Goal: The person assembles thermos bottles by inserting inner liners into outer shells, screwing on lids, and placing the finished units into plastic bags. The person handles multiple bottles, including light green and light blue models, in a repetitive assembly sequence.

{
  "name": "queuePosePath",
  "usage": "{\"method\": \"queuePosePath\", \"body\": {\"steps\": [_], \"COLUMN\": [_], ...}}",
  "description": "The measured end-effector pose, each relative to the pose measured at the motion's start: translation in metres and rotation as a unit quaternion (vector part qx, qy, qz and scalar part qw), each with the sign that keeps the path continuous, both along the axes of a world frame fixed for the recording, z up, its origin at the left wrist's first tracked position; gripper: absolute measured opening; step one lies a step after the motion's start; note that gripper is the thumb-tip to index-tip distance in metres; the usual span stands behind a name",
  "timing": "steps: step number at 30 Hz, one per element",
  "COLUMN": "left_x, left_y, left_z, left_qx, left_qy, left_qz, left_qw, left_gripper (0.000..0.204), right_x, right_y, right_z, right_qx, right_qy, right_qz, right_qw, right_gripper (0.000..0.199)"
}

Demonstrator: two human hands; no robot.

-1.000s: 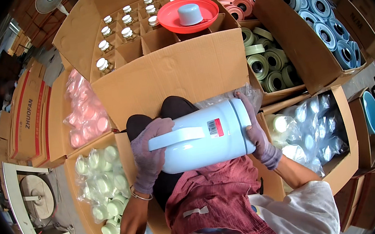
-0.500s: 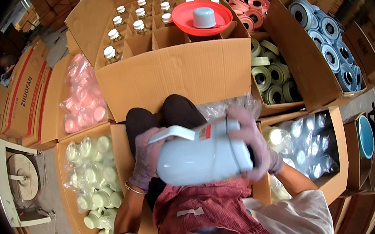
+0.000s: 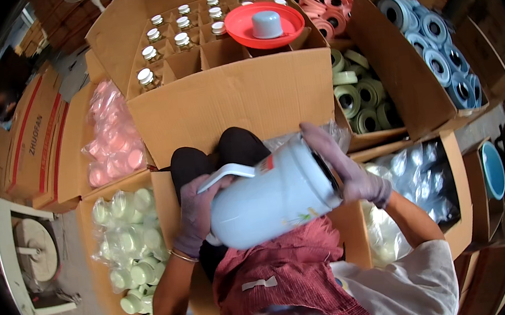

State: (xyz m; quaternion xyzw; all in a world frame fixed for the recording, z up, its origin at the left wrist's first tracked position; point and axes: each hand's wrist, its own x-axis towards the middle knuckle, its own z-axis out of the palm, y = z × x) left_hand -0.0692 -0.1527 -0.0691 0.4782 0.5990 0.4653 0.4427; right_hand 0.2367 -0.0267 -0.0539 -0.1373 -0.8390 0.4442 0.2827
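I hold a pale blue thermos flask body (image 3: 272,197) with a white handle across my lap, tilted with its open end up to the right. My left hand (image 3: 196,215), in a purple glove, grips it under the handle at the lower left. My right hand (image 3: 346,169), also gloved, covers the flask's open right end. A red apron lies below the flask. Ahead stands a divided carton (image 3: 194,71) of glass liners with white caps, and a red plastic dish (image 3: 266,25) with a blue cap on it rests on that carton.
Open cartons ring me: pink bagged parts (image 3: 112,141) and green bagged cups (image 3: 128,232) at the left, green rings (image 3: 360,94), blue rings (image 3: 432,52) and clear-bagged parts (image 3: 418,183) at the right. A white stand (image 3: 29,255) is at the far left.
The flask has tilted from lying level to slanting, its right end raised. My right hand moved from the flask's side onto its open end. The view drew closer.
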Motion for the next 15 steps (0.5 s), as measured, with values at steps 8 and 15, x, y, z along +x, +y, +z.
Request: {"method": "queuePosePath", "body": {"steps": [8, 15], "left_x": [0.016, 0.017], "left_y": [-0.024, -0.026], "left_z": [-0.048, -0.018], "left_qx": [-0.001, 0.045], "left_qy": [0.041, 0.009], "left_qz": [-0.050, 0.106], "left_qw": [0.998, 0.993], "left_gripper": [0.025, 0.021], "right_x": [-0.012, -0.008], "right_y": [-0.023, -0.074], "right_z": [0.011, -0.010], "right_qx": [0.064, 0.000], "right_qy": [0.016, 0.030], "right_qz": [0.097, -0.087], "right_qw": [0.993, 0.996], "right_gripper": [0.105, 0.110]}}
